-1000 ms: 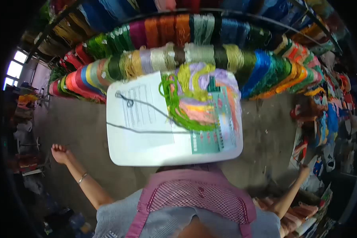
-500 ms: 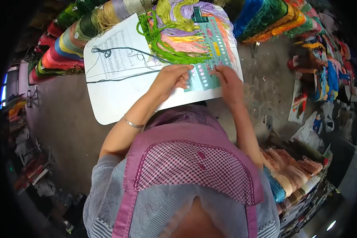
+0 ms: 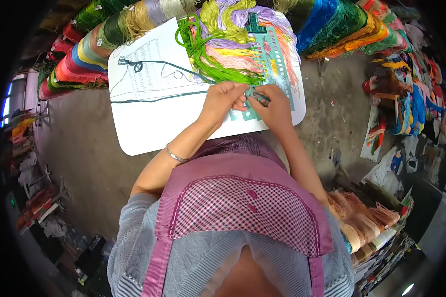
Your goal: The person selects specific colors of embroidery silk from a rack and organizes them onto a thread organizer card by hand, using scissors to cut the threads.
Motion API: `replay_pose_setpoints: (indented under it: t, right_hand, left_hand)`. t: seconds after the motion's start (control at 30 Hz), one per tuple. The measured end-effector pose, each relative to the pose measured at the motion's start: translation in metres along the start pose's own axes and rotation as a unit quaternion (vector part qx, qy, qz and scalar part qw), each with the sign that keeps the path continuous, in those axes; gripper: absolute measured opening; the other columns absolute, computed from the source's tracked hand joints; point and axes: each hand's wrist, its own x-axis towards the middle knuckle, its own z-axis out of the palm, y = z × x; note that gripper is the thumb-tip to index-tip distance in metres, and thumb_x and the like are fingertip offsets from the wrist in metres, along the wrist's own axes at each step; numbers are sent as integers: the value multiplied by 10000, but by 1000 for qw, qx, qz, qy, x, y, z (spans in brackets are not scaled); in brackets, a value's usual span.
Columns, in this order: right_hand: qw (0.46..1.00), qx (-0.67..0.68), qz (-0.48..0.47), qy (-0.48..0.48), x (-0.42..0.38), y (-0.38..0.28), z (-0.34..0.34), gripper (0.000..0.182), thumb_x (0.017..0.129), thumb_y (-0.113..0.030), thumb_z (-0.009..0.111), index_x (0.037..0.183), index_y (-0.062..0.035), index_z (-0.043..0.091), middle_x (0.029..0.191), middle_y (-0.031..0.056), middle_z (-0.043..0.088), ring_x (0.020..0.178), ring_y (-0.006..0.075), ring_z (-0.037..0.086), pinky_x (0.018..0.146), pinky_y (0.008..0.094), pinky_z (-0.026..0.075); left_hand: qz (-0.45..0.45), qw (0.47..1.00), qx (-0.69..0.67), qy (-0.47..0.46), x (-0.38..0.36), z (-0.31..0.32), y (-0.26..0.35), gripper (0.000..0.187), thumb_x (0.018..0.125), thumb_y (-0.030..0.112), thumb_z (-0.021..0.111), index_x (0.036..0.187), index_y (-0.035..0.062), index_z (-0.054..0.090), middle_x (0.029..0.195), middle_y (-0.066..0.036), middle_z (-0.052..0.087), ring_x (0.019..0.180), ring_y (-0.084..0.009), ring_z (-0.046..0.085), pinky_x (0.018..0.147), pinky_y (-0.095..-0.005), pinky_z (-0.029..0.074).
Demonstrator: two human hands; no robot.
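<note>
My left hand [image 3: 223,103] is closed in a pinch on dark green thread [image 3: 158,99], which trails left across the white board [image 3: 168,129]. Close beside it, my right hand [image 3: 275,107] pinches a dark strand of the same thread over the lower part of a green punched card [image 3: 282,69]. The fingertips hide exactly how the strands meet. Bundles of bright green thread [image 3: 199,53], pink, yellow and purple thread hang from the card's holes. A dark clip [image 3: 256,23] sits at the card's top. Left of the bundles lies a printed sheet [image 3: 151,62].
Rows of coloured yarn hanks [image 3: 86,52] line the far left, with more blue and orange hanks [image 3: 352,27] at the far right. Brown and peach skeins [image 3: 364,213] lie at my lower right. Bare floor [image 3: 327,99] shows beside the board.
My right hand has moved left to meet my left hand and now has dark thread in its fingers. The board appears slightly shifted to the right in view.
</note>
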Motion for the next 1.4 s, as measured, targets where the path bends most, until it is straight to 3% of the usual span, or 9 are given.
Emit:
replay_pose_setpoints:
  t: [0.33,0.53,0.77,0.83,0.93,0.97,1.1,1.27,1.4]
  right_hand:
    - [989,66,121,-46,7,-4,-9,286,711,-166,778,927,-28,651,779,47,646,643,91,577,611,254,479]
    - [998,17,50,-16,-2,17,12,373,715,-118,763,1031,-43,581,801,78,637,688,171,616,632,326,497]
    - [999,10,44,23,0,6,11,565,715,-132,796,1160,-43,460,842,77,583,729,161,584,656,306,491]
    - [995,-15,94,-5,1,3,9,576,698,-131,796,1157,-29,465,832,71,590,720,153,581,662,314,489]
    - [997,38,63,-1,3,6,7,569,696,-141,795,1153,-28,474,803,52,603,709,146,578,655,305,481]
    - [997,40,61,0,4,6,8,569,696,-141,795,1153,-28,474,803,52,603,709,146,578,655,305,481]
    - [998,8,65,-11,4,7,7,590,685,-136,800,1160,-35,464,765,47,615,692,175,602,642,307,483]
    - [992,-15,103,-75,9,10,4,533,737,-179,771,1176,-74,487,786,62,631,692,183,609,630,323,483]
    - [971,183,3,-156,53,-44,0,324,874,-65,655,1166,-24,522,896,63,668,767,95,617,655,236,480]
  left_hand:
    - [20,990,135,-44,19,-6,-6,110,883,44,613,861,-61,638,779,-85,663,675,-117,634,651,-242,544]
    - [-30,978,-186,-91,13,-35,21,224,858,-9,502,1031,-116,595,1008,-149,657,644,-150,618,708,-273,561]
    - [-2,928,329,-175,28,-7,10,174,910,176,586,946,38,685,689,-26,632,623,-53,558,520,-227,433]
    - [186,898,357,-177,30,-28,16,173,896,222,647,891,53,685,688,-18,628,621,-52,525,524,-239,410]
    - [251,872,420,-12,-1,-76,77,299,943,333,558,809,74,623,669,36,517,600,-90,467,543,-262,392]
    - [81,928,358,61,3,-120,94,329,965,337,487,742,106,561,615,35,465,529,-87,408,483,-265,343]
    - [72,983,95,137,-20,-243,158,305,942,209,556,661,148,457,549,78,350,442,-37,272,405,-218,182]
    - [192,845,335,369,-87,-278,224,288,955,298,589,877,45,702,574,103,392,483,-5,301,438,-207,184]
    - [225,798,520,204,-117,-200,272,287,957,298,582,958,50,727,611,102,479,552,-7,335,489,-207,244]
